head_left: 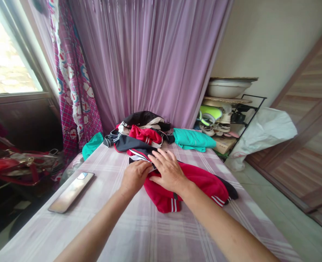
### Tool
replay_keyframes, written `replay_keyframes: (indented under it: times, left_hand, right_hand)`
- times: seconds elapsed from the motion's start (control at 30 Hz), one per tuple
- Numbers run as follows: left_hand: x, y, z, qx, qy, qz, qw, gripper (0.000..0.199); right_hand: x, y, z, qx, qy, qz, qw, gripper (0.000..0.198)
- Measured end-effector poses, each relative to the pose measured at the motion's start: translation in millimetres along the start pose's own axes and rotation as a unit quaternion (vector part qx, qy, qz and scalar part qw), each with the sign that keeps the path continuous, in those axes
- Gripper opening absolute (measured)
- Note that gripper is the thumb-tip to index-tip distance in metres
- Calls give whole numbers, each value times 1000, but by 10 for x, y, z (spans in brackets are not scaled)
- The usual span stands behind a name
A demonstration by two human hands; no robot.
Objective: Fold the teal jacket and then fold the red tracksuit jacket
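Note:
A red and dark navy jacket [199, 178] with white stripes on its cuffs lies bunched on the checked cloth [103, 236] in front of me. My left hand [136, 176] is closed on the jacket's dark, white-edged part, at its left end. Fingers spread, my right hand [168, 171] rests on top of the jacket just beside the left one. Behind both hands sits a heap of clothes with a red piece [146, 134] and a black garment [141, 118]. A folded teal garment [193, 139] lies to the right of that heap.
A phone [72, 192] lies face down at the left. Another teal cloth [92, 145] hangs at the left edge. Beyond the table stand a purple curtain [150, 65], a rack with shoes and a basin [228, 88], and a white sack [267, 129].

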State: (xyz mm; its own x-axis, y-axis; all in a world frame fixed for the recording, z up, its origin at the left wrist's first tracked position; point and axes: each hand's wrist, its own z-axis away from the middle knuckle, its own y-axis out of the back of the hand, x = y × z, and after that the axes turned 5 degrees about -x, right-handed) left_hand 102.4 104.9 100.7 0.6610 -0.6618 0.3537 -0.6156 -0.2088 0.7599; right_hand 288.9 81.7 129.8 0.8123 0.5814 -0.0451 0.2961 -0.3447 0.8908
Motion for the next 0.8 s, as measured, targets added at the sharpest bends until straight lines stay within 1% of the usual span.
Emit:
replay_keyframes:
  times: [0.03, 0.07, 0.1, 0.13, 0.2, 0.27, 0.33, 0.4, 0.43, 0.5, 0.57, 0.63, 0.7, 0.8]
  left_hand:
    - [42, 22, 14, 3, -7, 19, 1000, 24]
    - [33, 44, 41, 10, 3, 37, 999, 25]
    - [-28, 65, 76, 19, 25, 52, 998, 26]
    - [-135, 80, 116, 28, 53, 62, 996, 28]
    - [-445, 78, 199, 35, 109, 57, 992, 34]
    - [-785, 19, 261, 8, 139, 32, 990, 53]
    - [-1052, -88, 277, -47, 143, 33, 988, 69]
    - [-1189, -209, 219, -88, 124, 65, 986, 75]
    - [-1208, -261, 158, -92, 115, 89, 985, 76]
    - [-1163, -339, -19, -78, 112, 151, 979, 72]
    - [-1039, -387, -238, -72, 125, 227, 963, 63]
    - [-869, -432, -445, -86, 129, 287, 945, 52]
    - [-685, -489, -595, -102, 125, 315, 935, 48]
    - [-464, -537, -700, -119, 127, 329, 928, 44]
  right_hand:
    - [-32, -23, -76, -27, -3, -8, 1000, 35]
    - [-22, -38, -125, -51, -18, -15, 998, 22]
    - [25, -42, -149, -68, -45, -22, 996, 17]
    - [101, -34, -155, -74, -82, -31, 993, 19]
    - [297, 18, -133, -55, -165, -62, 983, 24]
    - [484, 104, -111, -17, -226, -101, 969, 28]
    - [608, 204, -120, 14, -241, -131, 962, 29]
    - [665, 310, -162, 38, -229, -153, 961, 28]
    - [678, 363, -190, 47, -219, -166, 960, 29]
    - [694, 468, -247, 64, -195, -200, 958, 30]
    - [722, 570, -301, 83, -164, -243, 953, 31]
    - [769, 660, -353, 103, -144, -282, 943, 32]
    - [834, 735, -410, 121, -139, -310, 933, 35]
    - [974, 831, -501, 145, -143, -331, 921, 38]
